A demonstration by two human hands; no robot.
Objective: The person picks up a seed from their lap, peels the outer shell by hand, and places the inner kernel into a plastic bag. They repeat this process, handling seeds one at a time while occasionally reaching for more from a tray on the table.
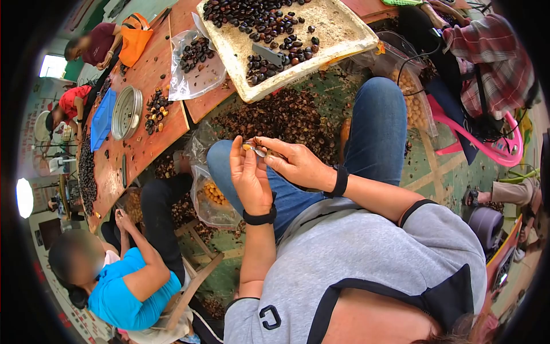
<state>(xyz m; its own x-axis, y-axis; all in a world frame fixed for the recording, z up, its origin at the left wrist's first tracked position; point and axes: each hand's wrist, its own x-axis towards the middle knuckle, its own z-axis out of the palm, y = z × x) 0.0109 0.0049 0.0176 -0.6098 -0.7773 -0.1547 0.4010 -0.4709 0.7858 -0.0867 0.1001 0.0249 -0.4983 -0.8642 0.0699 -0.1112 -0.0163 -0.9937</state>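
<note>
Above my lap, my left hand (251, 182) is closed on a small nut (247, 147) whose yellow kernel shows, pinched between thumb and fingers. Against it, my right hand (301, 164) grips a small shiny metal blade (260, 153); its handle is hidden in the fingers. The two hands touch or nearly touch at the fingertips. Dark brown shell scraps (286, 120) cover the floor beyond them. A worn white tray (338, 55) of glossy dark nuts (246, 18) stands ahead, with a grey flat piece (267, 55) lying in it.
On the wooden table (154, 74) are a plastic bag of dark nuts (196, 54), a round metal pan (127, 113), a blue tray (103, 118) and a knife (124, 171). Bags of yellow kernels (215, 194) stand low. People sit left (137, 286) and right (492, 63).
</note>
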